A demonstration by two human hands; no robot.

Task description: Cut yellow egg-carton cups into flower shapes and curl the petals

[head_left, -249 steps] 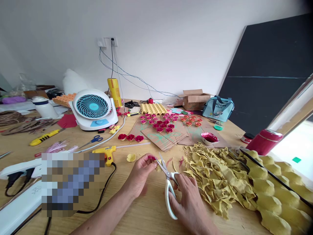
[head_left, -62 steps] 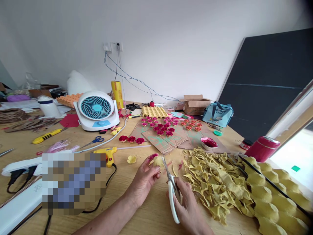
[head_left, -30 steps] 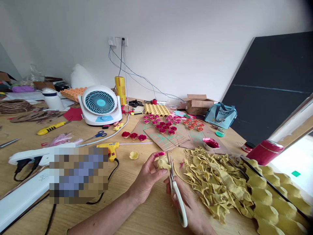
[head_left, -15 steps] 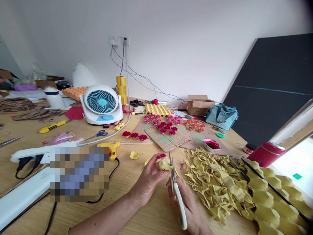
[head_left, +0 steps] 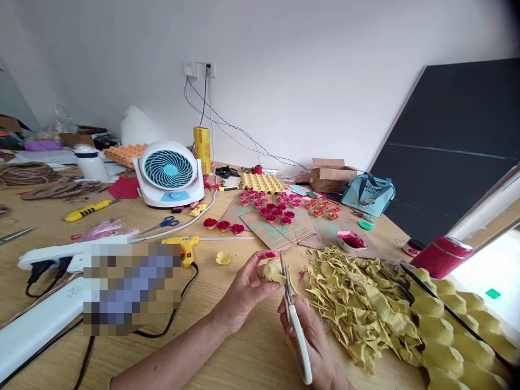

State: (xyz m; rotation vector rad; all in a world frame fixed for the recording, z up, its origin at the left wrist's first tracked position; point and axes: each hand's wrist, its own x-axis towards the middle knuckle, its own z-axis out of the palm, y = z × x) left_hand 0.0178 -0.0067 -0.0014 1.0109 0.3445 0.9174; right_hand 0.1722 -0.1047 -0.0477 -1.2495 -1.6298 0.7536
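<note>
Between the thumb and fingers of my left hand [head_left: 244, 295] is a yellow egg-carton cup [head_left: 272, 270], pinched, with red stain on a fingertip. My right hand [head_left: 311, 338] grips white-handled scissors [head_left: 299, 341], their blades pointing up and away from me. The blades touch or cross the cup's right edge; exactly how they meet the paper is hard to make out. To the right lies a heap of torn yellow carton scraps [head_left: 361, 303]. A single cut yellow cup [head_left: 223, 258] rests on the table beyond my left hand.
Yellow egg trays [head_left: 442, 336] fill the right front, near a red can [head_left: 442, 257]. Painted flowers [head_left: 280, 208] stand on cardboard behind a dish of red paint [head_left: 351, 240]. Leftward are a glue gun [head_left: 184, 249], a power strip [head_left: 73, 254] and a fan [head_left: 168, 173].
Both hands, the cup and the scissors have shifted very slightly left. The scissor blades have moved a little closer together at the cup's edge.
</note>
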